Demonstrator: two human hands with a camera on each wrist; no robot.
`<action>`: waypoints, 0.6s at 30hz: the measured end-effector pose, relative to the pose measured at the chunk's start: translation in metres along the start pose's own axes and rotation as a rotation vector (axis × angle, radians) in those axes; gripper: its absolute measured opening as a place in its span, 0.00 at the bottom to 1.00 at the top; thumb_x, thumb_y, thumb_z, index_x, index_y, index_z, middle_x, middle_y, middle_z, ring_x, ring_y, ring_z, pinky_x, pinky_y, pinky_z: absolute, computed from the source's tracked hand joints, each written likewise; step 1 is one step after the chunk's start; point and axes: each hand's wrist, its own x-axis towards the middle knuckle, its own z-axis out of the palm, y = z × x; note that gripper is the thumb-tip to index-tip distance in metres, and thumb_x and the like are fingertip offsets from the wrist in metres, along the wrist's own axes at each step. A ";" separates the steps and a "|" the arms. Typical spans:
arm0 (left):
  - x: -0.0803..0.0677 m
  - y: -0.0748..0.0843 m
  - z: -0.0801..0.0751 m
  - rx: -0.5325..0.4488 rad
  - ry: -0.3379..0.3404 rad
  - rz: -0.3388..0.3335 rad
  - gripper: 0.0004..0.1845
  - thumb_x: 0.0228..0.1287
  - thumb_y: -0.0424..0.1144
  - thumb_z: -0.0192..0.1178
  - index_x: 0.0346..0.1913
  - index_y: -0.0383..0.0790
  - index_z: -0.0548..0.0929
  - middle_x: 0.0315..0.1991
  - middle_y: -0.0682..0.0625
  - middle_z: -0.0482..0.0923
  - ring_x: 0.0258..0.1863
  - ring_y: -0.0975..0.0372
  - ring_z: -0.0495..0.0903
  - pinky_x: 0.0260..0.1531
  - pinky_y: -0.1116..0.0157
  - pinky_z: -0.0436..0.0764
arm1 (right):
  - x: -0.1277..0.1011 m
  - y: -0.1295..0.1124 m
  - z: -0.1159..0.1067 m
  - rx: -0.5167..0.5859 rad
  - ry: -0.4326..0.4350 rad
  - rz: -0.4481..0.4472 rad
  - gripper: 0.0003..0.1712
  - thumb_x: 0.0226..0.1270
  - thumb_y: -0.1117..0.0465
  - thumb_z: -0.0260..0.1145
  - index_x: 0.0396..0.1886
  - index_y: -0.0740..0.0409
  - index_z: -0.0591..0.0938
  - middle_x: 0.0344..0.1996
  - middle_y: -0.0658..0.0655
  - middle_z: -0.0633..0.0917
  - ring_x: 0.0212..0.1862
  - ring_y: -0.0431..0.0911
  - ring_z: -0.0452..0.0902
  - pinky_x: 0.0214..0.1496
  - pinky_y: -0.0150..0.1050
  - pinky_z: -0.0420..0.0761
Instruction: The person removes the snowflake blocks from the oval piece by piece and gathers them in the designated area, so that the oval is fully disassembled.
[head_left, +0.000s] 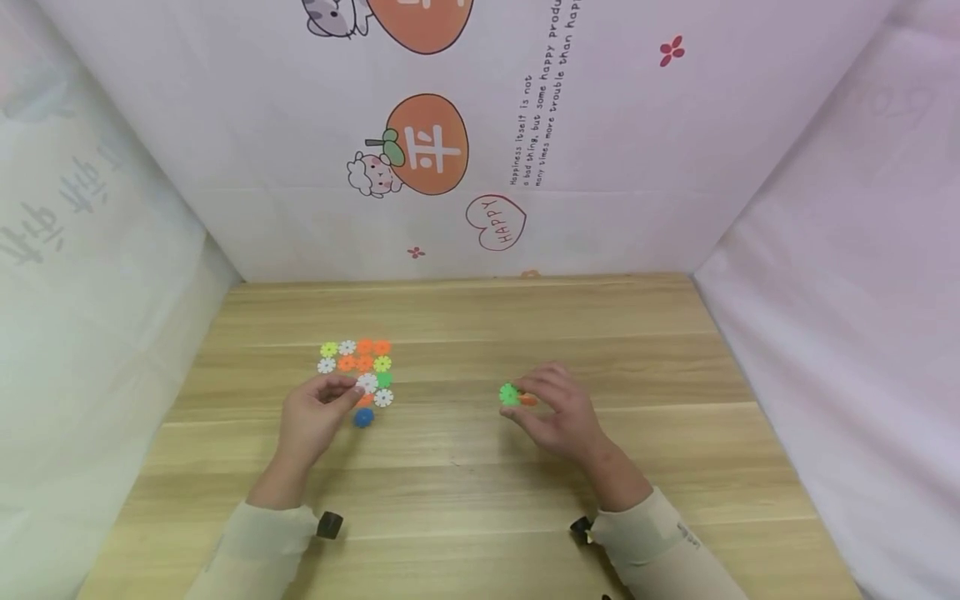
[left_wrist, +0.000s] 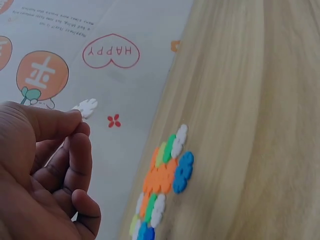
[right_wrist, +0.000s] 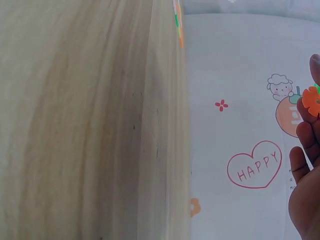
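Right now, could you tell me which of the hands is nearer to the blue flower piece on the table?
Left. The left hand sits right beside the blue flower piece; the right hand is well off to its right.

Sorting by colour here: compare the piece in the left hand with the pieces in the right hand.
The left hand pinches one white piece; the right hand holds two joined pieces, green and orange. Both hands' pieces are flat, flower-shaped discs.

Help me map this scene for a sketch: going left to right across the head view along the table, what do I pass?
Left hand pinching a white flower piece → blue piece → green flower piece → orange piece → right hand.
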 end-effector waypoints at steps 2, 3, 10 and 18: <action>0.000 -0.005 -0.003 0.008 -0.002 -0.007 0.16 0.66 0.49 0.73 0.46 0.40 0.88 0.44 0.47 0.88 0.45 0.58 0.84 0.41 0.68 0.83 | -0.001 0.000 0.000 -0.004 -0.001 0.002 0.17 0.53 0.62 0.83 0.43 0.60 0.90 0.38 0.54 0.91 0.41 0.50 0.82 0.46 0.42 0.79; 0.000 -0.007 -0.004 0.007 -0.008 -0.009 0.16 0.66 0.48 0.73 0.46 0.40 0.88 0.44 0.47 0.88 0.46 0.57 0.83 0.40 0.68 0.84 | -0.001 0.000 0.000 -0.004 -0.002 0.004 0.17 0.53 0.62 0.83 0.43 0.60 0.90 0.38 0.54 0.91 0.41 0.50 0.82 0.47 0.42 0.79; 0.003 -0.020 -0.009 0.077 -0.011 -0.027 0.13 0.67 0.45 0.71 0.46 0.39 0.88 0.44 0.46 0.87 0.44 0.55 0.85 0.40 0.66 0.84 | -0.003 0.001 -0.002 -0.008 -0.001 0.007 0.17 0.54 0.61 0.83 0.43 0.60 0.90 0.38 0.53 0.91 0.42 0.51 0.82 0.46 0.43 0.80; 0.003 -0.033 -0.011 0.136 -0.017 -0.102 0.12 0.66 0.42 0.71 0.47 0.39 0.87 0.45 0.45 0.87 0.44 0.55 0.84 0.44 0.61 0.81 | -0.003 0.002 -0.002 -0.006 -0.002 -0.013 0.16 0.55 0.60 0.82 0.43 0.59 0.90 0.38 0.53 0.91 0.41 0.49 0.82 0.47 0.40 0.79</action>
